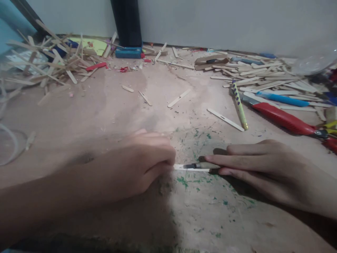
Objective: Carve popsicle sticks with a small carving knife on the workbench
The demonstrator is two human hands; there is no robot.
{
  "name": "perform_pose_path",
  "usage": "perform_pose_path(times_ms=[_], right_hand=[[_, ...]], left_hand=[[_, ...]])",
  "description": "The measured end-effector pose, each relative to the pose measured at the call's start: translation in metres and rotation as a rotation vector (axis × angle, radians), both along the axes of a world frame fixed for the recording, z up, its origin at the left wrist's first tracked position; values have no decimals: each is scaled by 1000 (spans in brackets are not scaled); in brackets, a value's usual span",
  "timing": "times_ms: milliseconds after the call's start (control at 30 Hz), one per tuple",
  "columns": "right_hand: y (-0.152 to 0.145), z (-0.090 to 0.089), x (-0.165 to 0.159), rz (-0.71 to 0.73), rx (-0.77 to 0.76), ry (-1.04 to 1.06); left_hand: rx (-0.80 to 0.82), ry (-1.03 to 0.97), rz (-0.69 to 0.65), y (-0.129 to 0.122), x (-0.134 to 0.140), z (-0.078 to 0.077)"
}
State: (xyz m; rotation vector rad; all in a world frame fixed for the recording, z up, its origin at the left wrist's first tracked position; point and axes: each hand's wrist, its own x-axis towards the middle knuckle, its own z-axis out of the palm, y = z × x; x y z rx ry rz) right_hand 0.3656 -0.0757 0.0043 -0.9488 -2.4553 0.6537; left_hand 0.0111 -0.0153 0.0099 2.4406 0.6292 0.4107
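My left hand (pixel 151 161) is closed on the left end of a pale popsicle stick (pixel 198 170), which lies flat on the worn tabletop. Between the thumb and fingers of my right hand (pixel 252 165) is a craft knife (pixel 207 165) with a light handle and a dark metal collar. Its blade points left and rests on or just over the stick, close to my left fingers; contact is hard to make out. The left end of the stick is hidden by my left hand, and the back of the knife by my right.
A notched stick (pixel 225 119) lies by a spotted yellow pencil (pixel 239 105). Red-handled pliers (pixel 283 117) and a blue pen (pixel 283 98) sit right, before a pile of sticks (pixel 263 75). More sticks (pixel 56 63) heap up at back left. A dark post (pixel 127 23) stands behind.
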Motion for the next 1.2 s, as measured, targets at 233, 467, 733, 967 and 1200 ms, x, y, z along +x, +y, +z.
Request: perform_pose_path(times_ms=[233, 467, 733, 967, 1200], right_hand=[[-1, 1, -5, 10, -2, 34], [-1, 3, 1, -6, -26, -22], [-1, 4, -5, -9, -60, 10], [-3, 12, -3, -12, -72, 11], [-2, 13, -10, 20, -36, -13]], left_hand=[[-34, -5, -8, 3, 1, 3], [-31, -9, -10, 2, 1, 1], [-30, 20, -20, 3, 0, 5], [74, 31, -42, -2, -3, 7], [99, 56, -126, -17, -5, 11]])
